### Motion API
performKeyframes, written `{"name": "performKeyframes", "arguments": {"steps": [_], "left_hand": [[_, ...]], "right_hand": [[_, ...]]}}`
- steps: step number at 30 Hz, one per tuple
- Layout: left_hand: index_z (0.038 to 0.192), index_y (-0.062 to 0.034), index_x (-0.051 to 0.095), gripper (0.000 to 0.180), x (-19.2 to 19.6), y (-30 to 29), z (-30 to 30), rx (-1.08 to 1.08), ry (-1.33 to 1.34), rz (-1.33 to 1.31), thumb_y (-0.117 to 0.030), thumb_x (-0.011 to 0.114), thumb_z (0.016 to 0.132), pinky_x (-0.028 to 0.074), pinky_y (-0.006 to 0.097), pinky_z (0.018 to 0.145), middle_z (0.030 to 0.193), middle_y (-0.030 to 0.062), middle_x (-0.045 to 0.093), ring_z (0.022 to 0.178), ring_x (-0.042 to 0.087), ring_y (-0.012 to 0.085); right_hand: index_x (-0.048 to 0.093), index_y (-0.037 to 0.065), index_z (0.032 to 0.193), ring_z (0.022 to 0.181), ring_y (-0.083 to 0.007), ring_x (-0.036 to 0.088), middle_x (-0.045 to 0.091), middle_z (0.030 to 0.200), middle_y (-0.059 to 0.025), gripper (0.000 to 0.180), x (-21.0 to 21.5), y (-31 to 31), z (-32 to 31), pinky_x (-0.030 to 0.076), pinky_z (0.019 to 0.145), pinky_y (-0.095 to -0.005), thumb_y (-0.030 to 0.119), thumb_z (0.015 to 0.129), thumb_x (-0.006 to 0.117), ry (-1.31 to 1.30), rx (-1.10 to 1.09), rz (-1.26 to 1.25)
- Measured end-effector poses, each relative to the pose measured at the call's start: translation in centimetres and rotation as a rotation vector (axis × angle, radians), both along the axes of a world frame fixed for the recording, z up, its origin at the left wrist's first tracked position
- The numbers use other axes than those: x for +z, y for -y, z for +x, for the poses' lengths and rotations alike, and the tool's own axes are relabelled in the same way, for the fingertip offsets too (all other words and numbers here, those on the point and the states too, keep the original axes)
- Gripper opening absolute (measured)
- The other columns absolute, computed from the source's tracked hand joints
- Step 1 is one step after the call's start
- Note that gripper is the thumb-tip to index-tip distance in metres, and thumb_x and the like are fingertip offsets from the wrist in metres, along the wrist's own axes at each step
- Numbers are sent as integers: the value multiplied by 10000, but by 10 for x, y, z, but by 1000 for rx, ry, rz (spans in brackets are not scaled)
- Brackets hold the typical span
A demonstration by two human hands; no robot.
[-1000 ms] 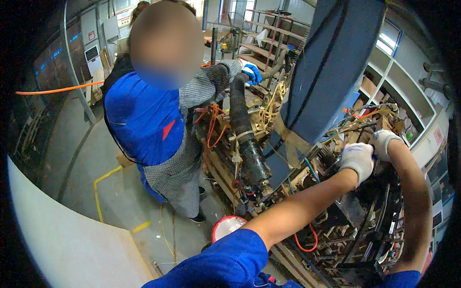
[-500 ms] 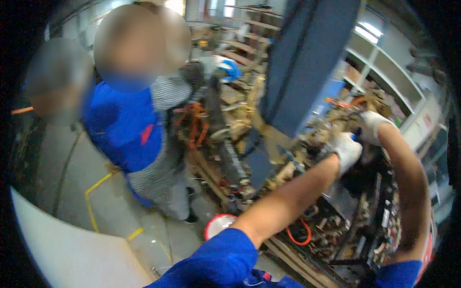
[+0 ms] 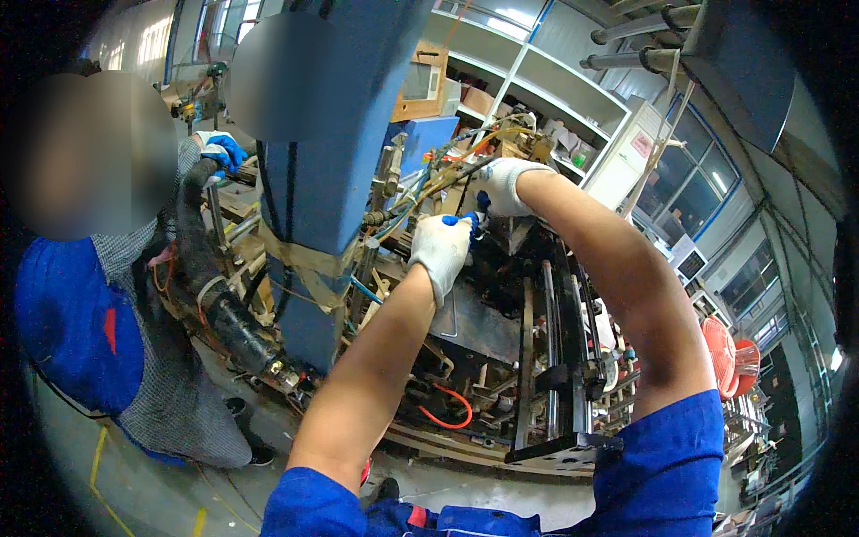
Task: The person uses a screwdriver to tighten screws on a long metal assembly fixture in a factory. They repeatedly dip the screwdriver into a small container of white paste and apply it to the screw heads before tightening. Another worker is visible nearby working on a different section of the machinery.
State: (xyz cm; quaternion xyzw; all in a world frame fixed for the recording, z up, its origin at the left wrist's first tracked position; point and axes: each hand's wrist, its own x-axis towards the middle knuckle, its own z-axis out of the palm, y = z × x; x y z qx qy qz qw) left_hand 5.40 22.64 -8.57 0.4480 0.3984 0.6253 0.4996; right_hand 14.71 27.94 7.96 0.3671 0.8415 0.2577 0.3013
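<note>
White work gloves with blue fingertips cover both of my hands. My left hand [image 3: 440, 252] is closed, its fingers pinched together over the dark middle of a machine. Just beyond it and to the right, my right hand [image 3: 510, 188] is also closed, fingers curled down toward the left ones. Whatever they grip is small and mostly hidden between the gloves. Beneath my left hand lies a flat grey metal plate [image 3: 483, 329] with a thin bent rod [image 3: 450, 315] on it. A black frame with steel guide rods [image 3: 552, 340] stands beside my right forearm.
A thick blue column [image 3: 327, 179] rises left of my hands. Past it, a co-worker in a blue top [image 3: 80, 304] has a gloved hand [image 3: 222, 152] near a black hose [image 3: 201, 259]. Hoses, an orange-red loop [image 3: 447, 413] and metal parts clutter the machine. White shelves [image 3: 537, 89] stand behind.
My view has swung to the right, so the column, co-worker and machine sit farther left in the picture. Both hands remain closed and close together at the machine.
</note>
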Motion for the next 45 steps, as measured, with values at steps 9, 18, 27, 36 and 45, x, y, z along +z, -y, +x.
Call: {"name": "performKeyframes", "arguments": {"steps": [9,18,27,36,45], "left_hand": [[1019,-53,728,366,21,25,23,224,-341,9,-389,629,912,556,479,835,996,195,745,969,705,372],[931,-95,720,167,41,30,21,644,-1126,470,-219,662,835,502,462,845,922,172,722,937,691,350],[918,-27,718,505,-7,-20,35,-203,81,-4,-518,617,975,462,354,654,755,55,656,666,576,168],[859,-85,716,138,-7,-31,26,-352,327,-188,-196,649,901,545,384,683,789,95,691,745,678,276],[921,-72,750,193,50,24,10,458,-1061,346,-194,629,834,542,474,861,982,207,741,956,713,362]], "right_hand": [[702,73,1195,975,-351,709,730,1043,-181,456,-7,-11,19,580,834,-419,225,766,686,-32,-108,-12],[761,133,1111,1049,-320,712,741,1136,-153,359,-3,7,19,577,889,-402,200,761,719,-61,-46,-66],[764,81,1077,1016,-330,712,736,1099,-185,339,-2,0,20,570,878,-399,259,795,709,-112,-82,-19],[758,39,1046,1032,-344,704,731,1099,-202,378,-16,-26,15,571,883,-397,290,772,692,-94,-94,5],[757,104,1077,1034,-344,698,735,1095,-175,327,4,-7,23,559,906,-413,283,817,674,-169,7,-26]]}}
